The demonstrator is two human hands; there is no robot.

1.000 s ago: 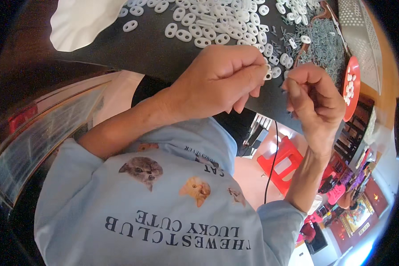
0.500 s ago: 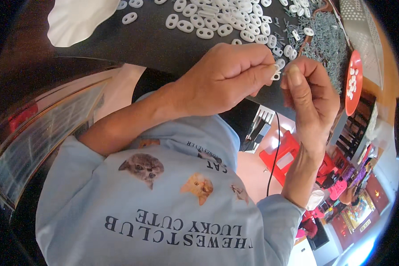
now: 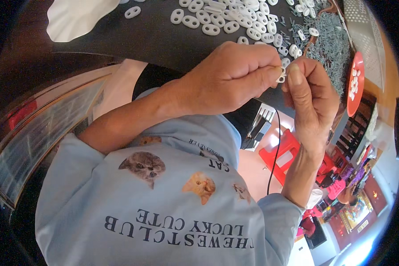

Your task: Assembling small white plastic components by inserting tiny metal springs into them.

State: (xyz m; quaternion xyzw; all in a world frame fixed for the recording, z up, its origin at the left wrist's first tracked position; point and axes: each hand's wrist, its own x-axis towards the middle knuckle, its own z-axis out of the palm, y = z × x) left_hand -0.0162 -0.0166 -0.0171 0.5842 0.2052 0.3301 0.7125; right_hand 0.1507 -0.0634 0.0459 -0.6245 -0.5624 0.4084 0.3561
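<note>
My left hand [image 3: 237, 80] is closed, thumb against the curled forefinger, pinching a small white plastic piece [image 3: 281, 78] with a hole in it. Right beside that piece is my right hand [image 3: 312, 91], its thumb and forefinger pressed together. Whatever sits between those right fingertips is too small and hidden to make out. Both hands are held up in front of the near edge of the dark table [image 3: 150, 37]. Beyond them lies a pile of white oval plastic pieces [image 3: 210, 29], each with two holes.
A heap of tiny grey screw-like parts [image 3: 328, 48] lies at the right, near a red dish [image 3: 355, 84] holding small white pieces. A wavy white tray [image 3: 75, 20] is at the far left. A black cable [image 3: 277, 155] hangs below the table, by a red stool [image 3: 281, 157].
My left hand has shifted slightly right, closing the small gap between the white piece and my right fingertips. The table's contents sit a little further right in view.
</note>
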